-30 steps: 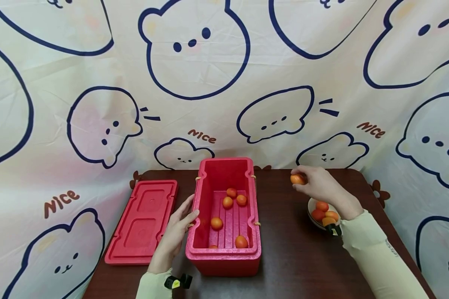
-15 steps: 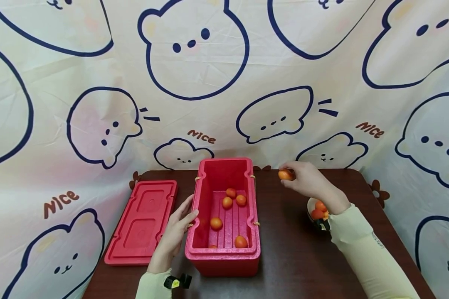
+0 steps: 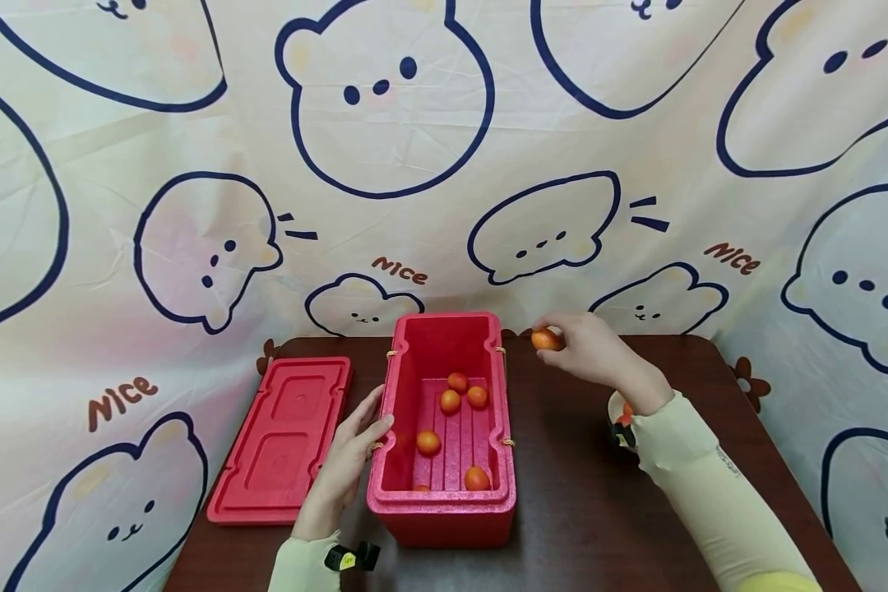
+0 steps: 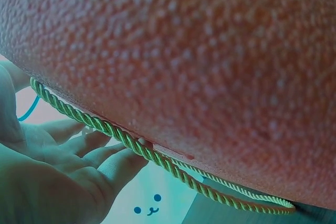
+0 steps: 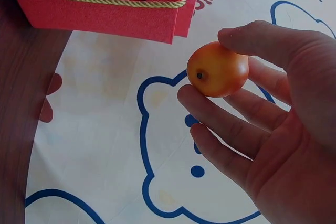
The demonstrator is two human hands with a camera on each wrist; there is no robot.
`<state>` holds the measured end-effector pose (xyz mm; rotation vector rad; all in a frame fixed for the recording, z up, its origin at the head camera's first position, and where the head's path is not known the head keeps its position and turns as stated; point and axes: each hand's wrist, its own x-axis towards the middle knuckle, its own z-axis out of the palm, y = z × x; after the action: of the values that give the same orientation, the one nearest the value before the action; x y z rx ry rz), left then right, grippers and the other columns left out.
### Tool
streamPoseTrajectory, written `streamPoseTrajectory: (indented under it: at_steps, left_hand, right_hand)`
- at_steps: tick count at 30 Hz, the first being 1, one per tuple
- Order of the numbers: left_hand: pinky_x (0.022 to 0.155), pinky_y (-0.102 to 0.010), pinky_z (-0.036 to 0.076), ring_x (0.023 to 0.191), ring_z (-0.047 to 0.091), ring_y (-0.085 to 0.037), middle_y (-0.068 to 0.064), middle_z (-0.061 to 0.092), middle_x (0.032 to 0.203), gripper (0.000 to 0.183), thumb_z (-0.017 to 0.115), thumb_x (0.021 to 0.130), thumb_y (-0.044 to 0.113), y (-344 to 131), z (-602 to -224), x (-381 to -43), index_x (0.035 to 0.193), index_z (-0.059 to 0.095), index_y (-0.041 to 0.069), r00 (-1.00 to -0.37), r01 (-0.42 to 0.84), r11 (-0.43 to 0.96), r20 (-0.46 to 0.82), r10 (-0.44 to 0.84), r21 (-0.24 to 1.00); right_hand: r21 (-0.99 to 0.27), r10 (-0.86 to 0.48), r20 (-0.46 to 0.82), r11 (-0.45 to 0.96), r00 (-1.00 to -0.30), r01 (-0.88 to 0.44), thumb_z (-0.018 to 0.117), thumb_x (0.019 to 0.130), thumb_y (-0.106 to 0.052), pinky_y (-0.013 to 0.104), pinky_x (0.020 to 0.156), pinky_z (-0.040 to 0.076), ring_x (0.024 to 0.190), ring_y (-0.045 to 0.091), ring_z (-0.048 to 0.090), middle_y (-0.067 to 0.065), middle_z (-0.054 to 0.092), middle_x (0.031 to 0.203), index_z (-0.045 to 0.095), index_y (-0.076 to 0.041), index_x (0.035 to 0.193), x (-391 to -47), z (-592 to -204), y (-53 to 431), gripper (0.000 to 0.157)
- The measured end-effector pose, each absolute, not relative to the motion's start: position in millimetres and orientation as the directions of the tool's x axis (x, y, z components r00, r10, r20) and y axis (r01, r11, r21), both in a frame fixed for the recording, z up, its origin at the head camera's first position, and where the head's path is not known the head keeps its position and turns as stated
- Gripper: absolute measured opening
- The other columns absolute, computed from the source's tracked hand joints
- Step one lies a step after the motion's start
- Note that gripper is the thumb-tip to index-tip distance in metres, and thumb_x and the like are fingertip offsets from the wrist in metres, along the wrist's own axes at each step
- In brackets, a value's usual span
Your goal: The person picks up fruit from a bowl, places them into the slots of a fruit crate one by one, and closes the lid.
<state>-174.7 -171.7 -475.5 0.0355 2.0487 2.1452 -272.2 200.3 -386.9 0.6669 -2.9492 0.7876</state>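
In the head view my right hand (image 3: 588,352) holds a small orange-coloured fruit (image 3: 543,339) above the table, right of the red box's far end. The right wrist view shows this smooth round fruit (image 5: 218,69), a dark stem spot on it, between thumb and fingers. My left hand (image 3: 346,452) rests against the left side of the open red box (image 3: 440,520), its thumb at the rim. Its fingers (image 4: 118,169) lie fairly straight near the twisted cord handle (image 4: 131,142) in the left wrist view. Several similar fruits (image 3: 428,443) lie loose on the box floor.
A red lid (image 3: 277,444) lies flat on the dark brown table (image 3: 562,510), left of the box. Partly hidden behind my right forearm, a pale bowl (image 3: 614,407) holds more fruit. A bear-printed cloth (image 3: 385,148) hangs behind the table.
The right hand has moved left, carrying the fruit from near the bowl toward the box, and slightly upward in the view. My left hand and the box have stayed put.
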Motion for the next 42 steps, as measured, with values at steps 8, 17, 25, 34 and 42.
streamPoseTrajectory:
  at_steps: [8,17,25,34,42]
  left_hand:
    - [0.094,-0.05,0.055,0.136,0.045,-0.041,-0.013,0.035,0.16,0.067,0.063,0.097,0.022,-171,-475,-175,0.158,0.034,0.018,-0.985,-0.106,-0.026,-0.102,0.139,0.994]
    - [0.094,-0.048,0.055,0.138,0.044,-0.039,-0.012,0.033,0.161,0.068,0.063,0.097,0.023,-171,-475,-177,0.158,0.033,0.019,-0.984,-0.115,-0.027,-0.11,0.143,0.993]
    - [0.094,-0.049,0.055,0.138,0.044,-0.039,-0.012,0.033,0.161,0.068,0.063,0.097,0.023,-170,-476,-178,0.157,0.034,0.019,-0.984,-0.112,-0.023,-0.107,0.144,0.993]
    - [0.095,-0.048,0.055,0.139,0.043,-0.039,-0.012,0.033,0.161,0.068,0.064,0.097,0.022,-171,-476,-176,0.158,0.033,0.019,-0.984,-0.112,-0.018,-0.108,0.143,0.994]
    - [0.095,-0.049,0.054,0.138,0.045,-0.038,-0.01,0.034,0.161,0.069,0.064,0.097,0.024,-172,-476,-175,0.158,0.033,0.02,-0.984,-0.115,-0.027,-0.11,0.139,0.993]
  right_hand:
    - [-0.46,-0.42,0.133,0.776,-0.898,-0.431,0.079,0.088,-0.019,0.035,0.076,0.059,0.084,0.021,0.06,0.004,0.07,0.1,0.069,-0.014,0.117,-275,-384,191,0.032]
    - [-0.454,-0.469,0.155,0.748,-0.87,-0.484,0.079,0.087,-0.017,0.034,0.077,0.06,0.084,0.02,0.061,0.003,0.069,0.1,0.068,-0.013,0.117,-279,-382,179,0.032]
    - [-0.457,-0.476,0.142,0.746,-0.868,-0.484,0.079,0.088,-0.018,0.035,0.081,0.06,0.09,0.02,0.061,0.002,0.069,0.104,0.069,-0.013,0.12,-281,-381,168,0.035]
    - [-0.465,-0.482,0.129,0.742,-0.867,-0.482,0.082,0.086,-0.019,0.036,0.082,0.06,0.097,0.022,0.062,0.004,0.069,0.11,0.069,-0.011,0.121,-282,-378,157,0.038]
    - [-0.47,-0.493,0.12,0.736,-0.862,-0.487,0.08,0.088,-0.02,0.036,0.084,0.059,0.099,0.021,0.061,0.003,0.068,0.113,0.069,-0.014,0.12,-284,-375,146,0.034]
